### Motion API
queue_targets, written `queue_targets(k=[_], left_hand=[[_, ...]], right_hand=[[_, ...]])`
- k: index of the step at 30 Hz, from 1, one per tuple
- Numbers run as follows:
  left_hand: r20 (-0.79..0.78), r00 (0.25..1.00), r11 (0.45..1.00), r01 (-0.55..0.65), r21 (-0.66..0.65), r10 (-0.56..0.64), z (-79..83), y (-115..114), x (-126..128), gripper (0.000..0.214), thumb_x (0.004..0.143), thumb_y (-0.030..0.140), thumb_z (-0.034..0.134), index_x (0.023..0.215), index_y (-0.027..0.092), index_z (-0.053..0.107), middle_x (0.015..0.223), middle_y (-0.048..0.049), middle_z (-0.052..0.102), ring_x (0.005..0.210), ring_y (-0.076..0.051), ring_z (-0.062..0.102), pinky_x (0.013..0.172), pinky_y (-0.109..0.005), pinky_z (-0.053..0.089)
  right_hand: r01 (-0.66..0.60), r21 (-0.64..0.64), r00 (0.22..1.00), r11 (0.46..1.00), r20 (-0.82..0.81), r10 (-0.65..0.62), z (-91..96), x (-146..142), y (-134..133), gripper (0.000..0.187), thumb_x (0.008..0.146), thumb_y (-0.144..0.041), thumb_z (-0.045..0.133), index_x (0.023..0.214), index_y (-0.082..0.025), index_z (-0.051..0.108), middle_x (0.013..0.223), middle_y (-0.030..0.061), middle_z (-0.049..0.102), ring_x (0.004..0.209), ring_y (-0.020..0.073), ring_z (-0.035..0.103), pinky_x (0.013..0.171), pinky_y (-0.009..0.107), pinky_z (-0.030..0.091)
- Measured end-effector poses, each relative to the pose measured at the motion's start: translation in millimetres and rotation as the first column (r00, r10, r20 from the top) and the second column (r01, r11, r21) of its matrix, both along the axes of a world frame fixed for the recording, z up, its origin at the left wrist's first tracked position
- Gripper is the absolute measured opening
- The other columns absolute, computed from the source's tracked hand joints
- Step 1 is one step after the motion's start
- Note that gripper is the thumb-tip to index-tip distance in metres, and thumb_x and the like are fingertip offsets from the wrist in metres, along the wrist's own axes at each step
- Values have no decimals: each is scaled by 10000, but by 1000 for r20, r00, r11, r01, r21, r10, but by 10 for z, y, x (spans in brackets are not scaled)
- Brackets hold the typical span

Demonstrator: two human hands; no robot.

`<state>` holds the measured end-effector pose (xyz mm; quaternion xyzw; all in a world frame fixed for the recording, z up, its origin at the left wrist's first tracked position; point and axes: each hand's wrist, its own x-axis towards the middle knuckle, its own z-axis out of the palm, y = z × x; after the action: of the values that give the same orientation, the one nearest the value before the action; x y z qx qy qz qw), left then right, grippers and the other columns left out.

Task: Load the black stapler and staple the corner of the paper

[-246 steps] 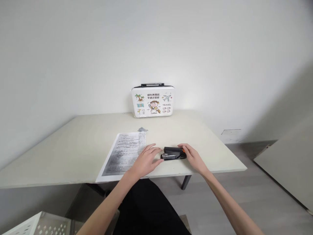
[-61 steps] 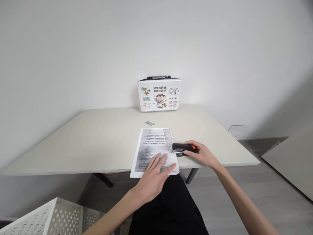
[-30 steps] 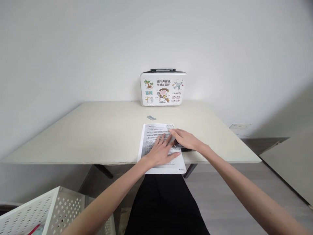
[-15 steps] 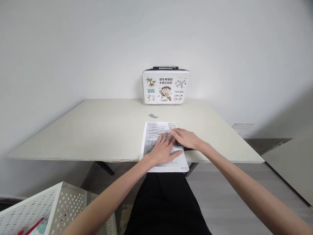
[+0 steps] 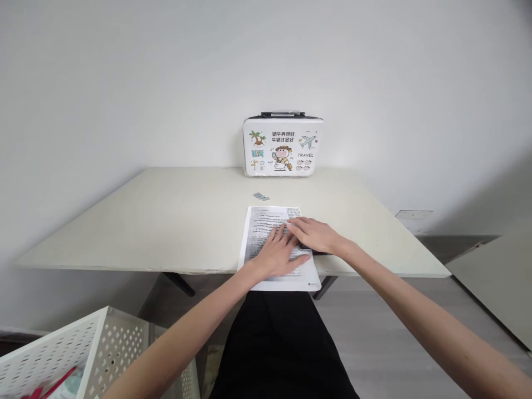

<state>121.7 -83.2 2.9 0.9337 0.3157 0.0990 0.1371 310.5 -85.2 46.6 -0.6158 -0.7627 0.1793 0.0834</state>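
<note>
Home or office room, unclear which: 1 pale table [image 5: 166, 227], printed sheet [image 5: 268, 217], white wall [image 5: 166, 72].

I count two hands [image 5: 279, 257] [image 5: 318, 235], one stapler [image 5: 322, 253], one topmost page [image 5: 258, 233], one case [image 5: 282, 152], one table [image 5: 187, 221], one basket [image 5: 120, 343].

A white, rectangular printed sheet of paper [image 5: 272, 219] lay face up, dark lines of text across it, a small grey-patterned block at one o'clock, and its six o'clock end jutting past the edge of the table [image 5: 174, 221]. A slim black stapler [image 5: 321, 254] lay flat against its three o'clock edge, mostly covered, its mouth hidden.
</note>
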Motion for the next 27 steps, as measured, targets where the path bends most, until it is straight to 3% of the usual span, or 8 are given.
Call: queue_targets(k=[7,16,27], left_hand=[[-25,1000,1000,-12,-13,12,8,-12,-7,831,1044,712,347,1689,199,236,1772,-109,114,1632,-377,-8,1324,-564,20],[9,1000,1000,-23,12,22,-54,10,-15,902,1029,763,289,1708,182,166,1761,-108,144,1635,-352,-18,1323,-565,27],[-7,1000,995,-28,96,28,-68,5,-61,894,1033,743,313,1703,162,201,1749,-140,177,1639,-339,65,1321,-560,95]], right_hand=[[-29,53,995,998,92,24,-97,-6,32,544,1094,-519,253,1547,-326,484,1568,76,554,1422,310,512,1151,485,383],[23,44,979,999,203,-32,-58,-124,5,578,1090,-457,199,1628,-336,374,1579,131,514,1373,366,552,1097,549,403],[8,167,947,986,316,-61,-110,-341,-50,568,1091,-378,237,1618,-268,420,1505,192,558,1330,384,548,1047,549,418]])
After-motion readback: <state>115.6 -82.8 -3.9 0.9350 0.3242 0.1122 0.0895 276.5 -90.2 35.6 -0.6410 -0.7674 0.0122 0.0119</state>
